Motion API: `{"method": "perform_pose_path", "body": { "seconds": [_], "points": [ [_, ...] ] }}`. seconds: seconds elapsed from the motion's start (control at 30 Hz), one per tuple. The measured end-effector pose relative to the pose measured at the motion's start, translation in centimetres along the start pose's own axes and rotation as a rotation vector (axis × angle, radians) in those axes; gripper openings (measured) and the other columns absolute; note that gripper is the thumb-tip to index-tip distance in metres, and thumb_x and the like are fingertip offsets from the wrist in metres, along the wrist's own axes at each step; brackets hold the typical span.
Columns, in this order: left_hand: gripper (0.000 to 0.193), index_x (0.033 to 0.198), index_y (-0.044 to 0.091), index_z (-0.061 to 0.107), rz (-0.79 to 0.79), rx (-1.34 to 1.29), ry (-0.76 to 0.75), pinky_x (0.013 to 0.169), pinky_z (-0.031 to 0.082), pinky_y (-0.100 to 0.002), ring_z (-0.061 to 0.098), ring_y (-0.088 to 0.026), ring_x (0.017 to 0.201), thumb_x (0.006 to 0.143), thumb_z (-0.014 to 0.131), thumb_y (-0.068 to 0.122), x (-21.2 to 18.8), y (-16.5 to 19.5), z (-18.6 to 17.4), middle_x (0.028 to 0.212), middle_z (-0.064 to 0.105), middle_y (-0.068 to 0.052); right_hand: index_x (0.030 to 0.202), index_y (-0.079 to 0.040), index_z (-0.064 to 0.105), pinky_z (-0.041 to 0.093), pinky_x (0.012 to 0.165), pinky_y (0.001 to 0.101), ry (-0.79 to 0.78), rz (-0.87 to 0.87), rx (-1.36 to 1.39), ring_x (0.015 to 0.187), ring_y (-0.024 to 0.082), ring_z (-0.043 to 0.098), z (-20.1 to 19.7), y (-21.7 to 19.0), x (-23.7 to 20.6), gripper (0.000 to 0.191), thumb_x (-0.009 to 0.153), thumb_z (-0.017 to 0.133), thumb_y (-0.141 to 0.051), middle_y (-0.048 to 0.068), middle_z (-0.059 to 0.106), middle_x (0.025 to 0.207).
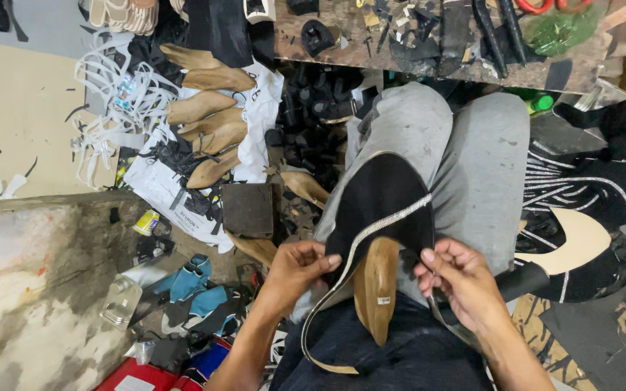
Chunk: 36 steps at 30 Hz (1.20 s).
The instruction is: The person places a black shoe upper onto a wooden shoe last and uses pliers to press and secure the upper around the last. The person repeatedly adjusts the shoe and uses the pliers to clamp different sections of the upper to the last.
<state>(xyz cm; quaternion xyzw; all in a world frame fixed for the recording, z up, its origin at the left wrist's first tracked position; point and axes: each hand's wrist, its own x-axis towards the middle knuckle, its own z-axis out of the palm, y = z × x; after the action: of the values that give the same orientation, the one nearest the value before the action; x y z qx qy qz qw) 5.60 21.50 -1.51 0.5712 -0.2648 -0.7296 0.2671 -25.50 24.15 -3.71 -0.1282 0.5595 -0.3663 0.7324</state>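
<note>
Soft, even light is falling on my lap from above, casting only faint shadows. The view is staying fairly sharp at centre, while the edges are bending and smearing slightly.

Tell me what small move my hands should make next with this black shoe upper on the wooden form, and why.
Probably draw the black upper further down the wooden last: left hand and right hand pinch its edges, and the last's lower part shows bare.

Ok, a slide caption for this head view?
Both hands, left hand and right hand, hold a black shoe upper over a wooden last.
</note>
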Motion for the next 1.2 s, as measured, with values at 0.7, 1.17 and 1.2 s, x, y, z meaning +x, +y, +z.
{"method": "perform_pose_path", "body": {
  "seconds": [0.7, 1.17, 1.2],
  "points": [
    [0.017, 0.079, 0.002, 0.070, 0.164, -0.064, 0.175, 0.062, 0.047, -0.019, 0.060, -0.002, 0.068, 0.093, 0.074, 0.011, 0.6, -1.7, 1.8, 0.074, 0.069, 0.004, 0.088, -0.003, 0.066, 0.059, 0.069, 0.0352, -0.034, -0.121, 0.187, 0.083, 0.019, 0.072, 2.7, 0.7, 1.7, 0.009, 0.096, 0.066, -0.008, 0.010, 0.071, 0.087],
    [0.023, 0.077, 0.003, 0.066, 0.203, -0.170, 0.154, 0.070, 0.047, -0.020, 0.058, -0.003, 0.074, 0.097, 0.073, 0.012, 1.9, -2.9, 2.0, 0.078, 0.068, 0.003, 0.095, -0.005, 0.065, 0.056, 0.078, 0.0305, -0.114, -0.147, 0.366, 0.089, 0.013, 0.067, 2.9, 3.2, 2.8, 0.008, 0.103, 0.064, -0.003, 0.006, 0.071, 0.098],
    [0.021, 0.078, 0.003, 0.065, 0.188, -0.209, 0.156, 0.071, 0.048, -0.020, 0.059, -0.003, 0.075, 0.096, 0.073, 0.012, 2.0, -3.0, 2.2, 0.078, 0.068, 0.003, 0.097, -0.005, 0.065, 0.055, 0.078, 0.0298, -0.120, -0.144, 0.376, 0.090, 0.013, 0.066, 2.9, 3.2, 2.8, 0.008, 0.104, 0.064, -0.002, 0.007, 0.071, 0.100]
  ]
}}
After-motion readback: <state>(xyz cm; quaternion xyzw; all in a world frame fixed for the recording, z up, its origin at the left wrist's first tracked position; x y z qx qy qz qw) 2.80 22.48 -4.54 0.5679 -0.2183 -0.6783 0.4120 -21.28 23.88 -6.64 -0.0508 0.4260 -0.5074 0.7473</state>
